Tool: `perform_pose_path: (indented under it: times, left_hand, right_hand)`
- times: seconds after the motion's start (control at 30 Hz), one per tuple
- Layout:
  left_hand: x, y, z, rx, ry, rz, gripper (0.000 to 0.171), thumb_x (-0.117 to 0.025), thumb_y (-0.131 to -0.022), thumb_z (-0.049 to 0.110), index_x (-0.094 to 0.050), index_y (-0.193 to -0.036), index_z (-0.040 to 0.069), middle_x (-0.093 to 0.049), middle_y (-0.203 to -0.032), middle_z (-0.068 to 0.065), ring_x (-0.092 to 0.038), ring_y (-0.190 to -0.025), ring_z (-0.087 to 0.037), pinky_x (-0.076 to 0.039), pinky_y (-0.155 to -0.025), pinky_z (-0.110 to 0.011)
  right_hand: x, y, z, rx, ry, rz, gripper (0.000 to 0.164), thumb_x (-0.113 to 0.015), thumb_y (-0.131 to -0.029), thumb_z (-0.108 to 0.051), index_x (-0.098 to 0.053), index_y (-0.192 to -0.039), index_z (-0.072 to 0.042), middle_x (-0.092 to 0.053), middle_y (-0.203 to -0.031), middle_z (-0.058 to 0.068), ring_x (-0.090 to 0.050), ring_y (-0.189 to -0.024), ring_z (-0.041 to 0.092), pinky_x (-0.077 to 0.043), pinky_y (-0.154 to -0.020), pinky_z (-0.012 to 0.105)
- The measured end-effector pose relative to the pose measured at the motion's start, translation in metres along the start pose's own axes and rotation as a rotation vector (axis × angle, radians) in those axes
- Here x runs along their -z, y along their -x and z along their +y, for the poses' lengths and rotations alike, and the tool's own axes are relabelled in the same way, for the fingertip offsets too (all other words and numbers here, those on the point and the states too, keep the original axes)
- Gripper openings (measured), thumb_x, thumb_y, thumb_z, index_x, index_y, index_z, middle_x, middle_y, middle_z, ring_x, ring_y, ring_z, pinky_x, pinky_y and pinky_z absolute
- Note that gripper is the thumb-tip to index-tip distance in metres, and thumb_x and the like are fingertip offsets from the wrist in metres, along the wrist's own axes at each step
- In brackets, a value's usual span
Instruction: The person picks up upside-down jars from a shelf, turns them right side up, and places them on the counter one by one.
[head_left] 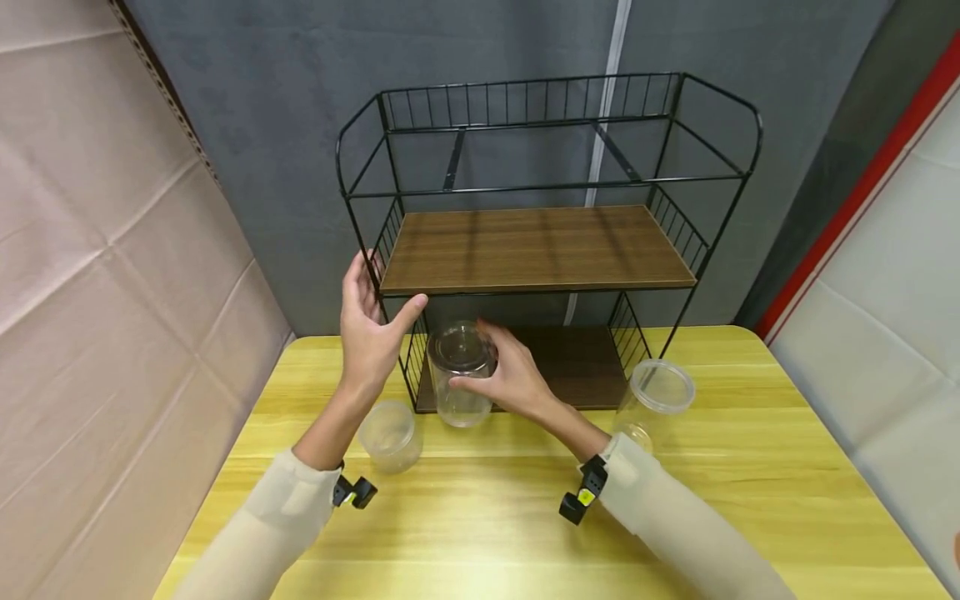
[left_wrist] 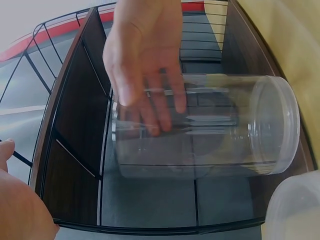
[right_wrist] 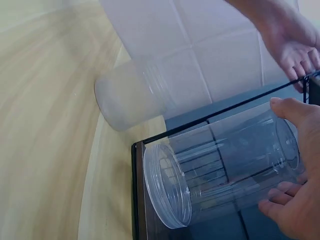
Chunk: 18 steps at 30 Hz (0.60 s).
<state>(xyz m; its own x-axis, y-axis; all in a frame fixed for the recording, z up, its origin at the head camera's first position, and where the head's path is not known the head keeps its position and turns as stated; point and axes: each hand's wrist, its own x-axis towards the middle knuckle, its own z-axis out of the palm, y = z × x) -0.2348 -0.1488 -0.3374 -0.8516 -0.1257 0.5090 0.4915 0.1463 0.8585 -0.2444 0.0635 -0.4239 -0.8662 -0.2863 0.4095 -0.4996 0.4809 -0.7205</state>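
Note:
A clear plastic jar (head_left: 461,392) stands at the front left of the rack's lower shelf, its wide ringed end down. My right hand (head_left: 513,375) grips its upper part from the right, thumb in front and fingers behind. In the right wrist view, the thumb and fingertips lie on the jar (right_wrist: 225,165) near its narrower end. My left hand (head_left: 367,333) holds the left front post of the black wire rack (head_left: 358,225), fingers at its outer side and thumb stretched toward the upper shelf's front edge.
A short, cloudy plastic tub (head_left: 391,437) stands on the wooden table (head_left: 480,533) left of the jar. At the rack's right front is a tall lidded clear jar (head_left: 656,400), partly behind the right sleeve. A brown wooden upper shelf (head_left: 536,250) spans above the right hand.

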Motion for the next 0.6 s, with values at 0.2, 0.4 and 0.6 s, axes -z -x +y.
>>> perform_pose_path:
  times: [0.2, 0.4, 0.6]
  left_hand:
    - [0.005, 0.014, -0.006, -0.029, 0.050, 0.019, 0.089, -0.078, -0.097, 0.014, -0.024, -0.168, 0.015, -0.026, -0.174, 0.003, -0.024, -0.160, -0.010, -0.023, -0.130, -0.029]
    - [0.007, 0.029, -0.008, -0.099, 0.115, 0.066, 0.083, -0.074, -0.099, 0.005, -0.025, -0.166, 0.008, -0.031, -0.171, 0.004, -0.026, -0.159, -0.012, -0.020, -0.131, -0.029]
    - [0.006, 0.047, -0.006, -0.178, 0.188, 0.102, 0.076, -0.068, -0.098, -0.001, -0.027, -0.162, 0.001, -0.033, -0.170, -0.009, -0.028, -0.160, -0.023, -0.020, -0.132, -0.035]
  right_hand:
    - [0.008, 0.014, -0.011, 0.013, -0.031, 0.004, 0.105, -0.099, -0.074, -0.031, -0.045, -0.158, 0.000, -0.060, -0.145, 0.017, -0.064, -0.126, 0.030, -0.059, -0.101, 0.043]
    - [0.019, 0.030, -0.024, -0.012, -0.088, -0.017, 0.107, -0.099, -0.076, -0.029, -0.040, -0.162, -0.004, -0.056, -0.150, 0.015, -0.059, -0.136, 0.029, -0.054, -0.109, 0.037]
    - [0.034, 0.044, -0.038, -0.004, -0.136, -0.011, 0.107, -0.099, -0.076, -0.026, -0.040, -0.163, -0.007, -0.052, -0.155, 0.013, -0.056, -0.139, 0.029, -0.052, -0.111, 0.039]
